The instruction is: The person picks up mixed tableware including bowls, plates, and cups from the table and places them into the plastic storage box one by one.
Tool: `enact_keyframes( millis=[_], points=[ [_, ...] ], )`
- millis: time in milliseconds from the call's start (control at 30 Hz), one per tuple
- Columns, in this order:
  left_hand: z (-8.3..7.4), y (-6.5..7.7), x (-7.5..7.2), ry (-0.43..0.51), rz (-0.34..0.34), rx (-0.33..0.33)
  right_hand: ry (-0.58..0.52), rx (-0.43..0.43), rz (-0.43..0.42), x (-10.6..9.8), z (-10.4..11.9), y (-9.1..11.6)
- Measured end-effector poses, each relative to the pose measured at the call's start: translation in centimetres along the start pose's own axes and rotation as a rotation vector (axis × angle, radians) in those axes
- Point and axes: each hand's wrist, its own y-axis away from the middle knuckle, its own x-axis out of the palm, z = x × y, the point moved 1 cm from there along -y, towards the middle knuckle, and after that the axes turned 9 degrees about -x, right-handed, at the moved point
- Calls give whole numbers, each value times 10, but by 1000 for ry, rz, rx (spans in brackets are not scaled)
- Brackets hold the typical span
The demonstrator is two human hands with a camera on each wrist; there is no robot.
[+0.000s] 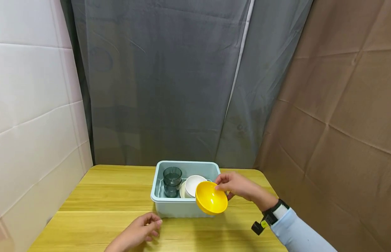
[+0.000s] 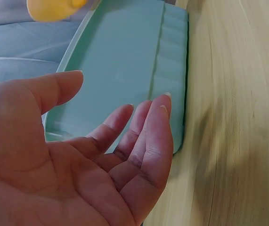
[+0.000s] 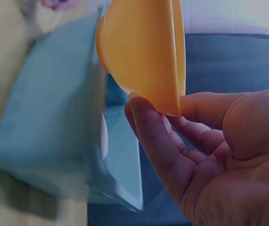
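My right hand (image 1: 234,185) pinches the rim of a yellow bowl (image 1: 211,198), thumb inside and fingers outside, as the right wrist view shows. The bowl is tilted with its inside toward me and overlaps the front right corner of a light blue bin (image 1: 182,208). Relaxed and holding nothing, my left hand (image 1: 137,231) is low over the table near the bin's front left corner. In the bin, dark clear glasses (image 1: 172,180) are stacked at the left. A white bowl (image 1: 194,183) sits beside them, partly behind the yellow one, with a cream-coloured dish (image 1: 182,190) showing at its edge.
The bin stands on a wood-grain table (image 1: 97,206) toward its back edge. A grey curtain (image 1: 170,87) hangs behind, with a white cloth (image 1: 34,105) at the left and a brown cloth (image 1: 340,115) at the right. A wrist camera (image 1: 258,227) juts from my right wrist.
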Motion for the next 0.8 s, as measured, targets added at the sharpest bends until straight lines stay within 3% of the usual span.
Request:
enact_keyframes(
  millis=[200, 467, 800],
  points=[
    [-2, -1, 0, 9, 0, -21, 117, 22, -39, -23, 2, -38],
    [0, 1, 0, 40, -6, -27, 200, 82, -92, -29, -10, -78],
    [-2, -5, 0, 21, -27, -23, 482, 108, -11, -19, -15, -122]
  ],
)
